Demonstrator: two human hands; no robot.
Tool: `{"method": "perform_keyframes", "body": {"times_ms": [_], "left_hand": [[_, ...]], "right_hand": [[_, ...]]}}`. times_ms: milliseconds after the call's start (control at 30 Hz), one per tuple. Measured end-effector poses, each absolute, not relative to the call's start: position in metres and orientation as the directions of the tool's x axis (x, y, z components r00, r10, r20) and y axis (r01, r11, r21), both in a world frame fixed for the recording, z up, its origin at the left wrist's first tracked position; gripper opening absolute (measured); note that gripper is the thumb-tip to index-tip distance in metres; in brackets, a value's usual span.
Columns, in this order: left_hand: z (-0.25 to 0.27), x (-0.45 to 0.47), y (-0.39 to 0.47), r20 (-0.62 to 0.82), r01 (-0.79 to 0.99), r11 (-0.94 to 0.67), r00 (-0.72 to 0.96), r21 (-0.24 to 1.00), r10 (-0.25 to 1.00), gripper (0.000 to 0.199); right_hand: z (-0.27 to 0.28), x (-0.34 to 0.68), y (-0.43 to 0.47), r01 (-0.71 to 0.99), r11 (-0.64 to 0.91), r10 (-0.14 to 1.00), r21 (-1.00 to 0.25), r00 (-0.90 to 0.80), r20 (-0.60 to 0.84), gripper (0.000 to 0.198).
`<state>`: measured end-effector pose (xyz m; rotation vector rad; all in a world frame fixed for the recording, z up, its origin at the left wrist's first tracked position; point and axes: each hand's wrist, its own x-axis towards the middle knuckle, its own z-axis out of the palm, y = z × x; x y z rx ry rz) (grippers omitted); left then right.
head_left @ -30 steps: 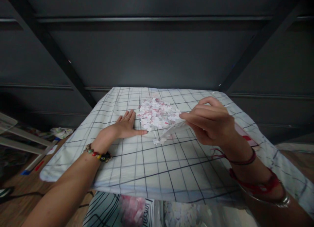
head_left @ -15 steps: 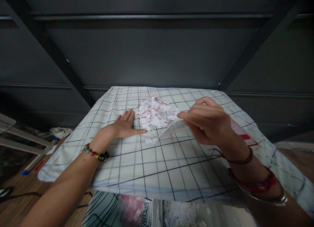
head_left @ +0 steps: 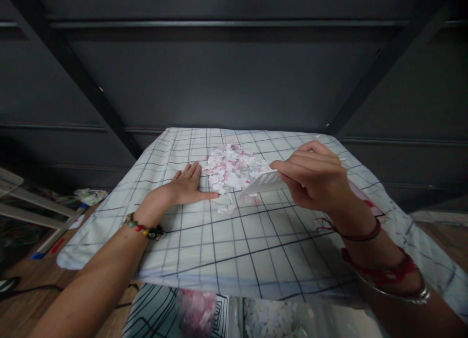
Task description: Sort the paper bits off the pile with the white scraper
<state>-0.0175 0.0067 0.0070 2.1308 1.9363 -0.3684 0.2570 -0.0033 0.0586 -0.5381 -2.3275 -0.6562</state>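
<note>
A heap of small white and pink paper scraps (head_left: pixel 232 170) lies on the checked tablecloth (head_left: pixel 219 250). My left hand (head_left: pixel 185 186) rests flat on the cloth at the heap's left side, fingers spread, thumb pointing at a few loose scraps. My right hand (head_left: pixel 314 175) pinches a flat white card with slots or printed marks (head_left: pixel 261 183), which is tilted. The card's lower edge is down by the heap's right front side. Fingers hide the card's right end.
A pink and red flat item (head_left: pixel 367 199) lies partly behind my right wrist. Below the table's front edge are a clear bag of pink scraps (head_left: pixel 199 311) and a container of pale scraps (head_left: pixel 274 318). A dark panelled wall (head_left: pixel 234 80) stands behind the table.
My right hand has shifted slightly right and away from me, and the white card has moved with it, its lower edge now farther from me. My left hand has stayed put.
</note>
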Motion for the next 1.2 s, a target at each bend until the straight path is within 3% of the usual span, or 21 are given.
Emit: {"method": "perform_keyframes", "body": {"times_ms": [167,367,533,900,1200], "left_hand": [[0.006,-0.017,0.007,-0.346,0.995,-0.102,0.091,-0.015,0.934,0.114],[0.006,-0.018,0.007,-0.348,0.994,-0.106,0.090,-0.026,0.933,0.113],[0.009,-0.016,0.004,-0.360,0.994,-0.107,0.092,-0.022,0.928,0.113],[0.012,-0.014,0.003,-0.364,0.995,-0.100,0.086,-0.019,0.927,0.114],[0.012,-0.014,0.005,-0.342,0.995,-0.102,0.096,-0.001,0.935,0.114]], "right_hand": [[0.059,0.259,-0.002,0.515,0.789,0.211,0.335,-0.739,0.640,0.020],[0.059,0.271,0.004,0.609,0.705,0.227,0.365,-0.680,0.697,0.019],[0.058,0.269,0.003,0.580,0.725,0.258,0.371,-0.728,0.635,0.019],[0.062,0.271,0.001,0.574,0.758,0.265,0.311,-0.705,0.657,0.017],[0.058,0.257,-0.001,0.561,0.739,0.246,0.372,-0.740,0.626,0.021]]}}
